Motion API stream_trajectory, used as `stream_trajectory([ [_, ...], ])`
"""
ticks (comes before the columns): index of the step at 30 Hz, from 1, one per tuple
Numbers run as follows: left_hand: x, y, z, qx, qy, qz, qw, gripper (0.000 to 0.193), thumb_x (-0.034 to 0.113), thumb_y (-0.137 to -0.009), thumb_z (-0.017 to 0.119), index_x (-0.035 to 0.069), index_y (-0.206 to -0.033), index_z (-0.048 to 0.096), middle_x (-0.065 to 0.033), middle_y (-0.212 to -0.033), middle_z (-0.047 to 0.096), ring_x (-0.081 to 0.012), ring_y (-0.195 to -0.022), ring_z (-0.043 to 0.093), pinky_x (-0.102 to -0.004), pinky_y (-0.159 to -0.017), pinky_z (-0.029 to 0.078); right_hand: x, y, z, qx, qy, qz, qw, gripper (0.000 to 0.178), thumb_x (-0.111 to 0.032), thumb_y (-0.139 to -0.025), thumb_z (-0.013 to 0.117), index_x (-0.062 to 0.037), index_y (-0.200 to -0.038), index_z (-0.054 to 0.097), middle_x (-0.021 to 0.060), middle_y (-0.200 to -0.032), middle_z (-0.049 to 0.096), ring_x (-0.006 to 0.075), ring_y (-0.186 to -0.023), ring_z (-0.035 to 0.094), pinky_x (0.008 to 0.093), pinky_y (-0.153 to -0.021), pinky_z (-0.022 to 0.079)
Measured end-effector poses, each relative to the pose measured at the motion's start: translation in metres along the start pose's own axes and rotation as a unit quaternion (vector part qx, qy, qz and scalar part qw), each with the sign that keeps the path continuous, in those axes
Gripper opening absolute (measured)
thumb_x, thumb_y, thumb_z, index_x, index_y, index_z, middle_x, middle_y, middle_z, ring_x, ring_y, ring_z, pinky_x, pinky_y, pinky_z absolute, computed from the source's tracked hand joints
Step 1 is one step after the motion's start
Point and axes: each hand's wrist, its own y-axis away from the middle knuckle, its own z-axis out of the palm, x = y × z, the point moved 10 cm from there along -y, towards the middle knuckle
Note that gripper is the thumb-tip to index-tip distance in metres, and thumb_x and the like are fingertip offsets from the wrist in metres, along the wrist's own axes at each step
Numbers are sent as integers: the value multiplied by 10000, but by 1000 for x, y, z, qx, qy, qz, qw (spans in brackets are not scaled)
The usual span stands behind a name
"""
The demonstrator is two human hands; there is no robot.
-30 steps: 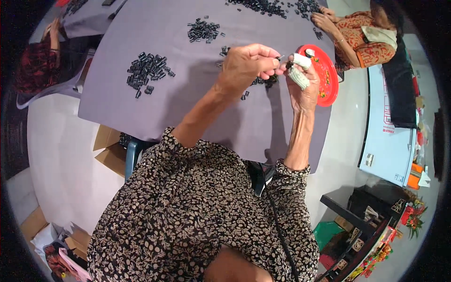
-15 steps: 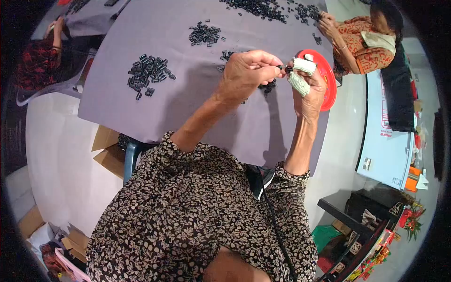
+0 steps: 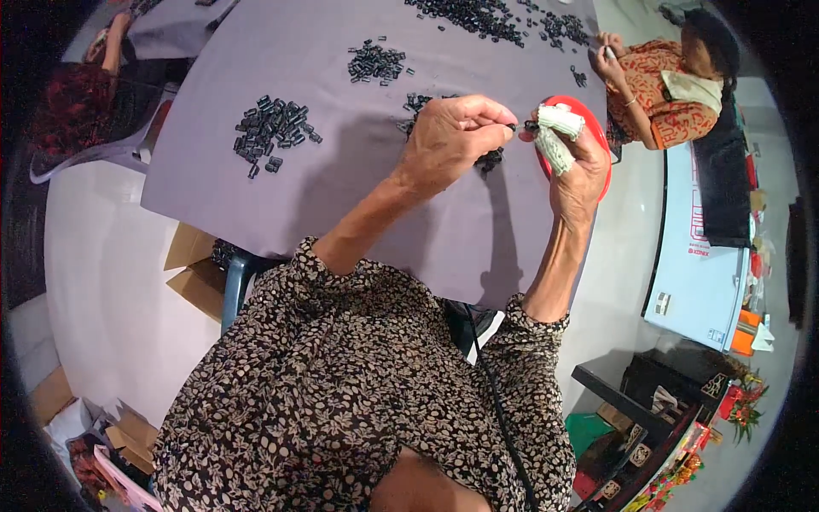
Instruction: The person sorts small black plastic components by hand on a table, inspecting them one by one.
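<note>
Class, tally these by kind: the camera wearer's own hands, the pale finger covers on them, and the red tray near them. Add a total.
Left hand and right hand: 2
Pale finger covers: 2, both on the right hand
Red tray: 1
Total: 5

Likely a small workroom, cloth-covered table [image 3: 341, 26], piled black parts [image 3: 273, 124], co-worker [image 3: 687, 124] alongside

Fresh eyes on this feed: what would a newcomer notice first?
Probably the bright red tray at the right edge of the grey tablecloth, partly behind the right hand with its white finger coverings. Next, the heaps of small black pieces, one lying left of the left hand.
</note>
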Motion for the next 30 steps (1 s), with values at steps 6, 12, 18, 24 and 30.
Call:
stream_trajectory([
  [6, 1, -1, -3, 11, -35, 0, 999, 184, 103, -736, 603, 0, -885, 636, -29, -697, 628, -57, -637, 559, -197, -590, 449, -7, 0, 9, -30, 72, -25, 997, 243, 70, -738, 555, 30, -974, 593, 93, -931, 598, 190, -821, 587, 303, -739, 504],
  [12, 3, -2, 0, 8, -53, 39, 998, 199, 117, -738, 610, -9, -891, 631, -61, -718, 642, -78, -661, 587, -214, -614, 469, -17, 1, 11, -45, 163, -69, 983, 259, 88, -743, 543, 33, -992, 590, 79, -910, 606, 177, -820, 586, 273, -744, 487],
  [18, -5, -2, -5, 23, -58, 28, 998, 199, 104, -739, 605, -36, -880, 620, -63, -684, 629, -74, -606, 563, -213, -566, 455, -14, 1, 17, -66, 234, -104, 964, 227, 78, -757, 542, 21, -966, 609, 63, -895, 612, 136, -805, 572, 237, -729, 467],
  [24, -25, -6, -4, 27, 36, 13, 999, 149, 41, -781, 598, -52, -897, 598, -56, -746, 615, -75, -638, 558, -205, -593, 474, -10, -1, 18, -71, 285, -105, 950, 224, 65, -768, 531, 18, -973, 609, 63, -886, 615, 138, -789, 573, 242, -729, 466],
  [30, -25, -4, -4, 37, 46, 14, 998, 114, 32, -740, 596, -35, -832, 608, -33, -678, 592, -59, -595, 525, -204, -530, 435, -3, 0, 15, -80, 292, -101, 948, 233, 58, -783, 511, 32, -1003, 584, 70, -918, 610, 152, -833, 579, 252, -775, 462],
])
